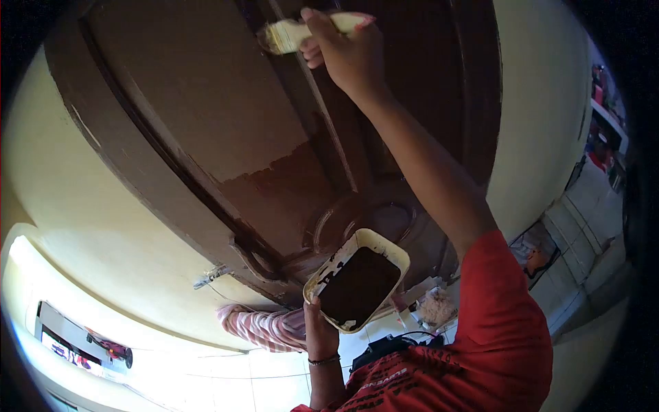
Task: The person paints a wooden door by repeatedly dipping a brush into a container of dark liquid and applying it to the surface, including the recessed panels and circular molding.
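My right hand (350, 51) is raised high and grips a paintbrush (292, 33) with pale bristles and a light handle; the bristles rest against the brown wooden door (206, 103). Lower down, my left hand (319, 329) holds a cream rectangular container (357, 278) by its near corner. The container is filled with dark brown paint and its rim is smeared. The door's lower panel looks darker and wetter than the flat brown area above it.
A pale yellow wall (82, 226) flanks the door on both sides. Striped pink cloth (264, 328) lies on the white tiled floor at the door's foot, beside a black object (384, 347) and scattered clutter (436, 305). A red sleeve covers my right shoulder.
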The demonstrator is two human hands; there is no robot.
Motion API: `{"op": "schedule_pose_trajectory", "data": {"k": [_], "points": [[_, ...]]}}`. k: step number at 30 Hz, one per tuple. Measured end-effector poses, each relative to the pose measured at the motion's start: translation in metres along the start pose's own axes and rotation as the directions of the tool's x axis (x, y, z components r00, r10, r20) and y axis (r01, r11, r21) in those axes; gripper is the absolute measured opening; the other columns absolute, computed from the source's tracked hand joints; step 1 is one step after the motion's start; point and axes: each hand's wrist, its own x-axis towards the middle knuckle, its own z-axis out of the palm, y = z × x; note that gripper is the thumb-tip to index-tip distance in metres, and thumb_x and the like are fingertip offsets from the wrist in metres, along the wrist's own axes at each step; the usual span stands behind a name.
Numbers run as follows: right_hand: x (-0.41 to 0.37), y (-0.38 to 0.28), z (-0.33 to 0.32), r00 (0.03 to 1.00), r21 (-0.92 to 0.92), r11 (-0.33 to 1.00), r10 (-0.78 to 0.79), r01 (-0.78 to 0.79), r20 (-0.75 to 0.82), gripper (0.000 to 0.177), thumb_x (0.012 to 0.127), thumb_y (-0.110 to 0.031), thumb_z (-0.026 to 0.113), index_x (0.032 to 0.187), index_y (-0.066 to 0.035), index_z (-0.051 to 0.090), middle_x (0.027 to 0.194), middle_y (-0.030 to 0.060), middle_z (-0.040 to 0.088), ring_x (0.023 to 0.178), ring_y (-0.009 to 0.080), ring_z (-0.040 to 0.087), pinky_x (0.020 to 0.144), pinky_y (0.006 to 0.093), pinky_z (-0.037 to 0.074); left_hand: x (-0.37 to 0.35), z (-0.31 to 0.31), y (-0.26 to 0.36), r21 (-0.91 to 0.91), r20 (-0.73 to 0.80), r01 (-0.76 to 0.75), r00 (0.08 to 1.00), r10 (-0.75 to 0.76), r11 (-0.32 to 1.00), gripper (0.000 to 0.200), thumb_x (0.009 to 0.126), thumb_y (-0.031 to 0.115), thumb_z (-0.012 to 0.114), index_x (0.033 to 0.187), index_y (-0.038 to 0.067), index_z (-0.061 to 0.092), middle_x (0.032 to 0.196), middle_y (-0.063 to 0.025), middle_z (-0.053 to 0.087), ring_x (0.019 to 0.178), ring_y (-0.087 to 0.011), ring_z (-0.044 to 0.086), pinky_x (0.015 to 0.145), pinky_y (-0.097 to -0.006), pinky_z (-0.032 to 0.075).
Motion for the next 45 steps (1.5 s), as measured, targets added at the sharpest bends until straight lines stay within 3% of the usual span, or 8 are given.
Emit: {"op": "schedule_pose_trajectory", "data": {"k": [5, 7, 13, 19, 22, 27, 36, 45], "points": [[-0.006, 0.005, -0.001, 0.999, 0.007, 0.999, 0.038, -0.038, 0.017, 0.030, 0.091, -0.026, 0.069, 0.088, 0.004, 0.069, 0.065, 0.0112, 0.068, 0.056, 0.0123, 0.066, 0.048, 0.0245, 0.054, 0.002, 0.006, 0.000, -0.013, 0.015, 0.004, 1.000, -0.004, 1.000, 0.049, 0.098, 0.028, 0.049, 0.138, 0.002, 0.041, 0.138, -0.0128, 0.051, 0.128, -0.0254, 0.049, 0.109, -0.0396, 0.038], [0.011, -0.001, 0.008, 0.990, 0.098, 0.985, -0.143, 0.142, -0.001, 0.040, 0.094, -0.030, 0.066, 0.065, -0.004, 0.060, 0.054, 0.0022, 0.058, 0.046, 0.0094, 0.055, 0.044, 0.0278, 0.044, 0.004, 0.007, -0.002, -0.032, 0.016, 0.009, 1.000, -0.008, 0.999, 0.049, 0.097, 0.029, 0.050, 0.138, 0.002, 0.041, 0.137, -0.0130, 0.051, 0.128, -0.0255, 0.049, 0.109, -0.0396, 0.038], [0.036, -0.006, 0.030, 0.992, 0.165, 0.979, -0.123, 0.119, 0.011, 0.037, 0.094, -0.029, 0.066, 0.067, -0.004, 0.061, 0.056, 0.0012, 0.058, 0.048, 0.0083, 0.055, 0.044, 0.0267, 0.044, 0.006, 0.009, -0.005, -0.073, 0.016, 0.015, 1.000, -0.014, 0.997, 0.050, 0.097, 0.028, 0.049, 0.138, 0.002, 0.041, 0.137, -0.0136, 0.051, 0.127, -0.0259, 0.050, 0.109, -0.0396, 0.038], [-0.003, -0.001, 0.001, 1.000, -0.031, 0.999, -0.030, 0.030, 0.009, 0.036, 0.094, -0.029, 0.066, 0.068, -0.004, 0.061, 0.056, 0.0004, 0.058, 0.048, 0.0077, 0.054, 0.044, 0.0267, 0.043, 0.009, 0.007, -0.009, 0.024, 0.039, -0.036, 0.999, 0.035, 0.999, 0.057, 0.101, 0.038, 0.039, 0.142, -0.002, 0.038, 0.142, -0.0169, 0.048, 0.132, -0.0274, 0.046, 0.114, -0.0390, 0.032], [-0.008, -0.002, -0.004, 0.996, -0.057, 0.995, 0.083, -0.082, 0.012, 0.026, 0.090, -0.022, 0.070, 0.089, 0.004, 0.069, 0.069, 0.0101, 0.069, 0.062, 0.0113, 0.068, 0.052, 0.0234, 0.055, 0.009, 0.009, -0.009, 0.013, 0.036, -0.037, 0.999, 0.037, 0.999, 0.056, 0.101, 0.037, 0.038, 0.142, -0.002, 0.038, 0.142, -0.0170, 0.048, 0.133, -0.0269, 0.046, 0.115, -0.0386, 0.032], [0.040, -0.009, 0.024, 0.975, 0.029, 0.975, -0.219, 0.220, -0.047, 0.038, 0.094, -0.032, 0.065, 0.069, -0.004, 0.063, 0.055, 0.0009, 0.058, 0.048, 0.0090, 0.056, 0.044, 0.0269, 0.043, 0.012, 0.010, -0.009, -0.076, 0.035, -0.011, 0.999, 0.014, 0.997, 0.048, 0.099, 0.028, 0.047, 0.138, 0.001, 0.041, 0.138, -0.0141, 0.051, 0.127, -0.0261, 0.050, 0.109, -0.0392, 0.038], [0.021, -0.002, 0.012, 0.986, -0.153, 0.975, -0.154, 0.163, 0.069, 0.039, 0.095, -0.032, 0.061, 0.068, -0.004, 0.062, 0.054, 0.0005, 0.058, 0.046, 0.0095, 0.055, 0.044, 0.0293, 0.043, 0.014, 0.017, -0.010, -0.074, 0.026, -0.018, 0.999, 0.020, 0.997, 0.051, 0.098, 0.029, 0.048, 0.139, 0.001, 0.040, 0.138, -0.0139, 0.051, 0.128, -0.0258, 0.049, 0.109, -0.0390, 0.037], [0.045, -0.014, 0.028, 0.982, 0.025, 0.982, -0.184, 0.185, -0.042, 0.037, 0.095, -0.028, 0.064, 0.068, -0.002, 0.062, 0.055, 0.0014, 0.059, 0.048, 0.0099, 0.056, 0.045, 0.0280, 0.043, 0.020, 0.006, -0.017, -0.074, 0.013, 0.001, 1.000, 0.000, 0.997, 0.051, 0.098, 0.029, 0.050, 0.138, 0.000, 0.040, 0.137, -0.0138, 0.052, 0.127, -0.0254, 0.050, 0.109, -0.0396, 0.037]]}}
